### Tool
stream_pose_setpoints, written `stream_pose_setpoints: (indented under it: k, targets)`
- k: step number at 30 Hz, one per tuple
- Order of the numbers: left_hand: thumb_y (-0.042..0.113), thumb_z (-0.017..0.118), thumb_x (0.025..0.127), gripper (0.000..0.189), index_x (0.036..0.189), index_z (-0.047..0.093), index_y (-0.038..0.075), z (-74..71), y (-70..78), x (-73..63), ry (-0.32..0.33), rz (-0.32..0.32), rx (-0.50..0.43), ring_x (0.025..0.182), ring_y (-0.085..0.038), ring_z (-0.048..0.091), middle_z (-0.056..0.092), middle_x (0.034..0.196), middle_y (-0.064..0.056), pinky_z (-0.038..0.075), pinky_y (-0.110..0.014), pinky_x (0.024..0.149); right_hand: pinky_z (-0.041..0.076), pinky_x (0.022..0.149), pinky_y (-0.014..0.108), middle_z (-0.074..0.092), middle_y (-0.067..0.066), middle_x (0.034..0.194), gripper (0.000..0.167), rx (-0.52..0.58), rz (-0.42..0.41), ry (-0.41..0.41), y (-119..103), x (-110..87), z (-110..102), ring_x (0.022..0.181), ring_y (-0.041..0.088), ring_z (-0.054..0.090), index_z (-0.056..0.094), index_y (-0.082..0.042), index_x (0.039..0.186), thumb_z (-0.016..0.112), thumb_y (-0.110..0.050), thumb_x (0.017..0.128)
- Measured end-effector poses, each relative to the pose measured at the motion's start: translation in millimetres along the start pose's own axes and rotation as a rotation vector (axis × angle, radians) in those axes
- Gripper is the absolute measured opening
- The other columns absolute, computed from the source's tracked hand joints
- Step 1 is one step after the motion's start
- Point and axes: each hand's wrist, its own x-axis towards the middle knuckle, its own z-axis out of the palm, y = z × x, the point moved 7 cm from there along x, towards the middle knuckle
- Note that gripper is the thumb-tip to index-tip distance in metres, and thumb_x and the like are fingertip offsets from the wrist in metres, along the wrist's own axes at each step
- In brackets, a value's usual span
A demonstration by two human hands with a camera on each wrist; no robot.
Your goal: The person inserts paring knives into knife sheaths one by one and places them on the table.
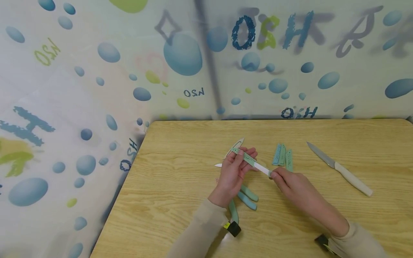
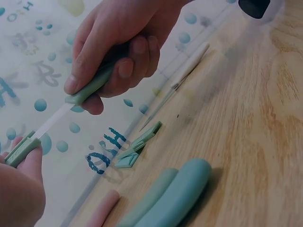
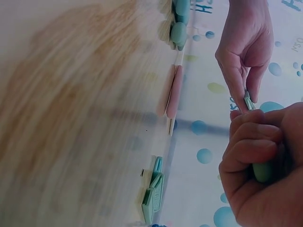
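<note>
My left hand holds a green patterned knife sheath between thumb and fingers, palm turned up. My right hand grips the green handle of a knife, fingers curled round it. Between the two hands a stretch of white blade shows, its far end inside the sheath. Knife and sheath are held above the table. Below my left hand lie a blue knife handle and green knife handles, partly hidden by the hand and sleeve. A pink handle lies near them.
Several blue and green sheaths lie together beyond my right hand. Farther right is a large knife with a cream handle, blade pointing away. A cream slotted piece lies behind my left hand. A patterned wall covering borders the wooden table.
</note>
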Motion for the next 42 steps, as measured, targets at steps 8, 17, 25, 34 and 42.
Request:
stream_pose_setpoints:
  k: [8,17,25,34,42]
  targets:
    - [0.017,0.043,0.113,0.023,0.123,0.056,0.001,-0.4,-1.8,0.6,0.012,0.011,-0.007,0.125,-0.028,0.064,0.065,0.134,-0.021,0.057,-0.032,0.098,0.029,0.046,0.023,0.034,-0.01,0.063,0.01,-0.018,0.014,-0.004,0.5,0.9,1.2,0.051,0.003,0.026,0.065,-0.013,0.101,0.058,-0.015,0.108]
    - [0.015,0.041,0.113,0.026,0.127,0.053,-0.003,0.3,-5.1,1.3,0.018,0.014,-0.013,0.123,-0.027,0.066,0.066,0.132,-0.021,0.056,-0.033,0.1,0.03,0.046,0.024,0.035,-0.01,0.063,0.013,-0.003,0.019,-0.01,-2.0,2.2,1.9,0.052,0.004,0.028,0.064,-0.01,0.099,0.056,-0.016,0.109]
    - [0.016,0.043,0.113,0.03,0.131,0.05,-0.007,1.1,-6.5,0.9,0.008,0.012,-0.009,0.123,-0.026,0.066,0.066,0.132,-0.02,0.057,-0.03,0.097,0.031,0.044,0.024,0.036,-0.009,0.062,0.017,0.009,0.039,-0.021,-1.8,3.5,2.5,0.05,0.005,0.028,0.064,-0.009,0.099,0.054,-0.018,0.11]
    - [0.018,0.044,0.113,0.021,0.121,0.056,0.002,7.8,-10.5,-2.6,-0.029,-0.005,-0.007,0.123,-0.026,0.066,0.067,0.13,-0.017,0.059,-0.026,0.092,0.031,0.044,0.024,0.035,-0.009,0.062,0.017,0.005,0.025,-0.01,-6.4,7.2,3.1,0.05,0.005,0.029,0.065,-0.007,0.1,0.054,-0.016,0.109]
    - [0.017,0.044,0.113,0.02,0.119,0.057,0.004,10.5,-12.7,-3.4,-0.018,-0.005,-0.009,0.121,-0.025,0.067,0.069,0.127,-0.016,0.055,-0.031,0.101,0.03,0.044,0.024,0.036,-0.008,0.062,0.017,0.011,0.031,-0.017,-6.8,8.9,4.6,0.049,0.005,0.029,0.065,-0.007,0.102,0.054,-0.017,0.11]
